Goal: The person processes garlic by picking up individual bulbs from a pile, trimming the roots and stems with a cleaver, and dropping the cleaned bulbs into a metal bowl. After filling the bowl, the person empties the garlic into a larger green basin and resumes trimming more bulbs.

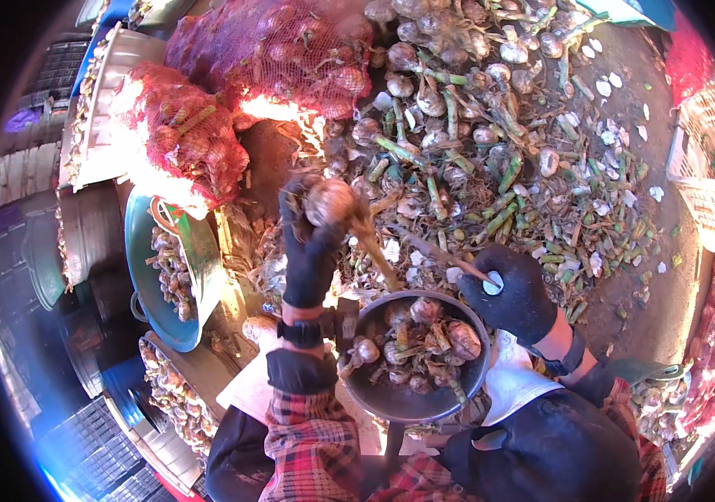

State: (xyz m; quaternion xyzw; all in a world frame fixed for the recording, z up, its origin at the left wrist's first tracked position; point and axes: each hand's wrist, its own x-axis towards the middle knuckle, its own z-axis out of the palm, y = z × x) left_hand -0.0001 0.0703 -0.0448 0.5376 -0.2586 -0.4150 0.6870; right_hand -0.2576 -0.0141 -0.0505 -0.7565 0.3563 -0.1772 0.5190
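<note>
In my black-gloved left hand (311,251) is a garlic bulb (330,202), its long stalk slanting down to the right. My right hand (515,294), also gloved in black, is closed round a knife (431,248). The narrow blade points left toward the stalk, with a gap between them. Just below both hands, a round grey metal bowl (363,400) at my lap holds several garlic bulbs (426,311) and cut stalk pieces. One bulb (364,350) rests at its left rim.
Ahead lies a wide heap of garlic bulbs and stalks (458,125), with trimmings (575,226) spread to the right. Red mesh sacks of garlic (278,58) stand at the far left. A green basin (141,251) sits at left, pale plastic crates (713,201) at right.
</note>
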